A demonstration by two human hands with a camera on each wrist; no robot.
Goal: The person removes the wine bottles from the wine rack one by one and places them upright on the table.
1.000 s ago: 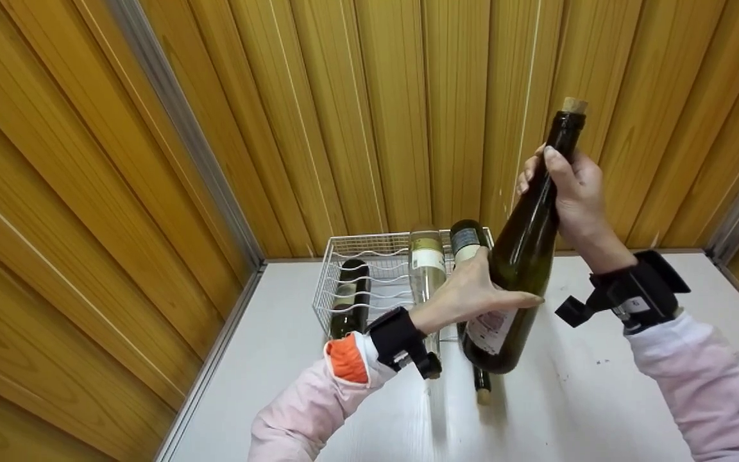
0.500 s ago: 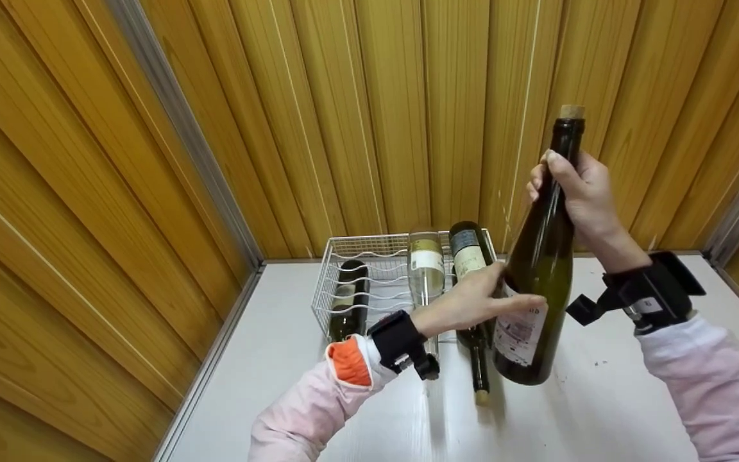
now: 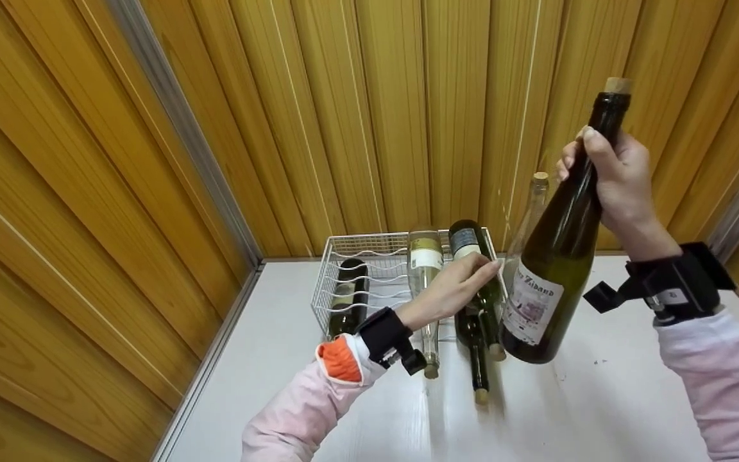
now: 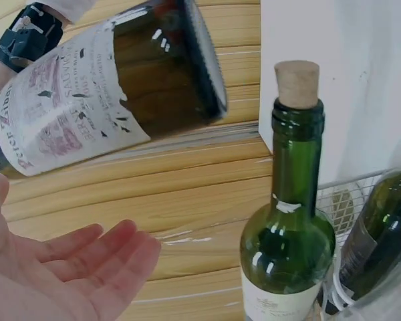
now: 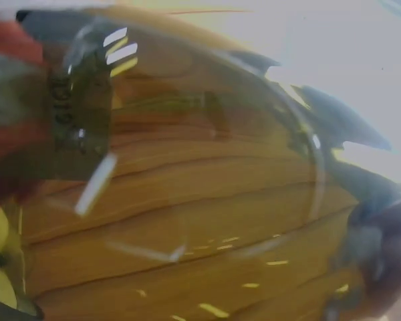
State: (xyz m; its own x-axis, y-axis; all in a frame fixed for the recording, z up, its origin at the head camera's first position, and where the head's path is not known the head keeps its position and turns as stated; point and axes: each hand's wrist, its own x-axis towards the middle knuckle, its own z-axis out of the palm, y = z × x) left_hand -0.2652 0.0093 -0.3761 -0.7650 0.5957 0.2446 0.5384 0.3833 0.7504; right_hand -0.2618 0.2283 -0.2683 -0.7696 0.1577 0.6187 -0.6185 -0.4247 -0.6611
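Gripping labelled bottle [image 3: 552, 276] by neck in right hand [image 3: 626, 186], likely for control | raised over desk [image 3: 356, 430] near right edge of wire rack [image 3: 369, 237] | with left hand [image 3: 450, 292] empty, fingers loose | in rack: bottles [image 3: 426, 258] cradled, presumably against rolling

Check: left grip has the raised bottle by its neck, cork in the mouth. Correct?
Wrong side: the head view shows the right grip holding the raised bottle by its neck. The cork is in the mouth, as you say.

Held bottle [image 3: 559, 256] now farther right, apart from left hand [image 3: 451, 287].
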